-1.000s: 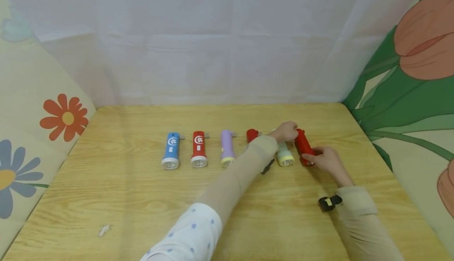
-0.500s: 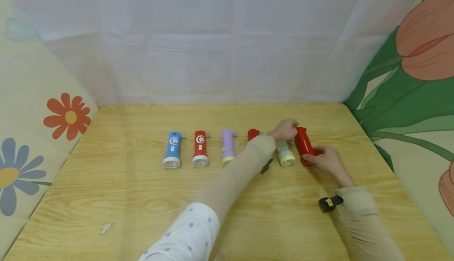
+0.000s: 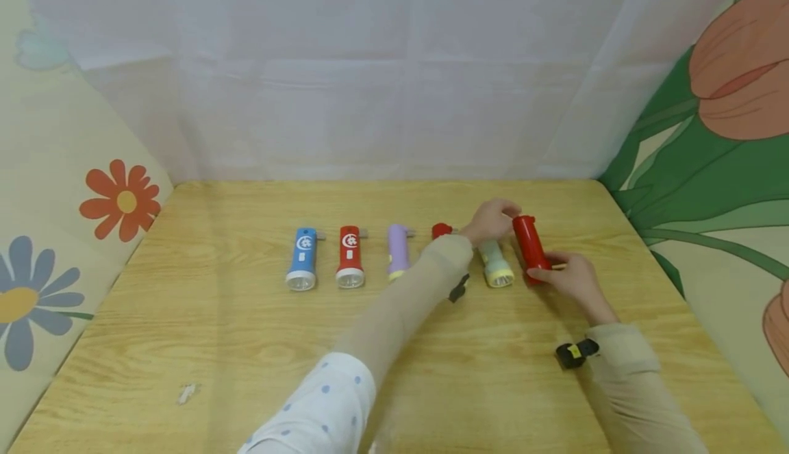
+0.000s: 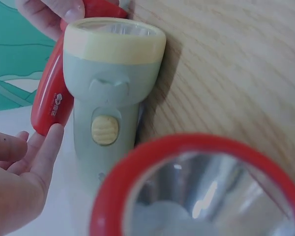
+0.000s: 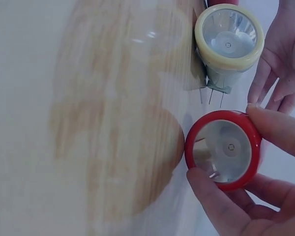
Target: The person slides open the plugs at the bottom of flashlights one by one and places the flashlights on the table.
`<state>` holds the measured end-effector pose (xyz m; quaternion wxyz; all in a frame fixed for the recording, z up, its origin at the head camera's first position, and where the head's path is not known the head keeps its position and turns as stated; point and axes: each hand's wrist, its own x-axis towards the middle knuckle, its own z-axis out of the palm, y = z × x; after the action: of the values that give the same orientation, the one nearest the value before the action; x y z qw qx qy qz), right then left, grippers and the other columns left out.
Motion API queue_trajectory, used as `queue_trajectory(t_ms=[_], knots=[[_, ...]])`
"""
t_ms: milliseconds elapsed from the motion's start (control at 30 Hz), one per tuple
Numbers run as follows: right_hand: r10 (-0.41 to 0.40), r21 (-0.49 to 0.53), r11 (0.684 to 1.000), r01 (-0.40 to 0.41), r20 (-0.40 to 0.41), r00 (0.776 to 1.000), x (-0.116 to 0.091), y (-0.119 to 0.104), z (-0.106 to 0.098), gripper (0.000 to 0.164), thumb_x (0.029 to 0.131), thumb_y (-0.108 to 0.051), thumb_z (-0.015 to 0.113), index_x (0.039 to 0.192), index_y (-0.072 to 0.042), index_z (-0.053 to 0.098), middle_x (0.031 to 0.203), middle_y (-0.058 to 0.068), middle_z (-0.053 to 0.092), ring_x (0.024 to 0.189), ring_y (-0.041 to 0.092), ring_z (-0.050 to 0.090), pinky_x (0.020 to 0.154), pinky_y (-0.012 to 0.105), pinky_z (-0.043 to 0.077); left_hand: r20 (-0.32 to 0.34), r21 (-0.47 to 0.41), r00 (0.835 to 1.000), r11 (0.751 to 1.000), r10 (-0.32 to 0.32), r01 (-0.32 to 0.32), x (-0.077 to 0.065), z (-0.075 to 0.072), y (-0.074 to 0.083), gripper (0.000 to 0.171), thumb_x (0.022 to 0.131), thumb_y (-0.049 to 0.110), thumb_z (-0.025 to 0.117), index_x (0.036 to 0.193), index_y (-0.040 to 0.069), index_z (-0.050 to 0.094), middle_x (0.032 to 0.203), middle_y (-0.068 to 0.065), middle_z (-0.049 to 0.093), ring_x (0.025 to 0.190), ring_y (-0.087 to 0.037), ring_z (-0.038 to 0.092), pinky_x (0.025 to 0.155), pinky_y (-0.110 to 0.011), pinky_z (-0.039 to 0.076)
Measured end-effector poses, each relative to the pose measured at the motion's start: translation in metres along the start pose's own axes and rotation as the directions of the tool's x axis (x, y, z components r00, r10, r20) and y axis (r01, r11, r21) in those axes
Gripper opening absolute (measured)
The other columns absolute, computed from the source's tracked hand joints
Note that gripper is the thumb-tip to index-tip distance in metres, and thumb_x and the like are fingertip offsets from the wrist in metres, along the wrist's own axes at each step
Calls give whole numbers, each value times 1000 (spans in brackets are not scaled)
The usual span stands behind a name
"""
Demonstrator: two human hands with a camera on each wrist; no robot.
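Note:
My right hand (image 3: pixel 576 279) grips the lens end of a red flashlight (image 3: pixel 531 245), with thumb and fingers round its rim. In the right wrist view, the red flashlight's round lens (image 5: pixel 228 147) faces the camera. My left hand (image 4: pixel 19 182) is at its tail end, a nearly straight fingertip touching it in the left wrist view. Just left of it lies a pale green flashlight (image 3: pixel 495 266) with a cream rim and yellow switch. Another red flashlight (image 3: pixel 441 230) is mostly hidden by my left forearm; its lens fills the lower left wrist view.
Further left in the row lie a purple flashlight (image 3: pixel 398 248), a red flashlight with a white rim (image 3: pixel 350 259) and a blue flashlight (image 3: pixel 302 259). The wooden table (image 3: pixel 277 351) ends at a white cloth backdrop (image 3: pixel 370 84). A whitish mark (image 3: pixel 187 393) shows near the front left.
The red flashlight's tail end has risen slightly and moved a little away from me. My left hand has shifted slightly with it, its fingers loosening. My right hand keeps its grip.

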<state>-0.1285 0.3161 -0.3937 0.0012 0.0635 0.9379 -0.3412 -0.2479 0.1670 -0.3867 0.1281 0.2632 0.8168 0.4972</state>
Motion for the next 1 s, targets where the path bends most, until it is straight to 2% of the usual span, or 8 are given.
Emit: queue_trajectory(t_ms=[167, 367, 567, 767, 1000], knots=[[-27, 6, 1000, 27, -5, 1000, 1, 2, 1, 53, 80, -22, 69, 115, 14, 53, 110, 32, 56, 95, 42, 55, 74, 41, 47, -11, 31, 998, 998, 59, -59, -1, -5, -1, 38, 79, -9, 48, 115, -1, 60, 107, -12, 63, 94, -16, 58, 71, -11, 42], [-36, 26, 999, 36, -4, 999, 2, 2, 2, 54, 80, -21, 70, 116, 16, 51, 112, 33, 54, 95, 43, 55, 74, 41, 48, -43, 32, 996, 996, 82, -81, -4, -6, 0, 32, 85, -6, 47, 114, 0, 61, 107, -10, 64, 95, -14, 58, 73, -11, 42], [-26, 24, 999, 27, -13, 1000, 3, 3, 2, 55, 79, -20, 71, 115, 16, 51, 111, 34, 54, 95, 42, 56, 73, 39, 49, -63, -15, 992, 994, 106, -107, -7, -6, 0, 24, 93, 4, 47, 112, 1, 62, 110, -9, 63, 97, -13, 58, 76, -10, 41], [-34, 21, 999, 35, -15, 999, 5, 5, 2, 58, 78, -21, 72, 116, 17, 51, 111, 34, 54, 95, 43, 57, 74, 41, 50, -93, -3, 984, 989, 150, -151, -7, -6, -1, 23, 93, 7, 49, 110, 2, 64, 109, -7, 64, 98, -12, 57, 79, -10, 41], [-64, 2, 998, 64, 4, 998, 9, 6, 1, 58, 76, -24, 73, 115, 14, 53, 107, 31, 58, 92, 39, 58, 72, 36, 47, -124, -22, 978, 985, 166, -169, -7, -5, -2, 21, 92, 8, 53, 108, 4, 65, 107, -4, 65, 96, -8, 57, 77, -9, 41]])
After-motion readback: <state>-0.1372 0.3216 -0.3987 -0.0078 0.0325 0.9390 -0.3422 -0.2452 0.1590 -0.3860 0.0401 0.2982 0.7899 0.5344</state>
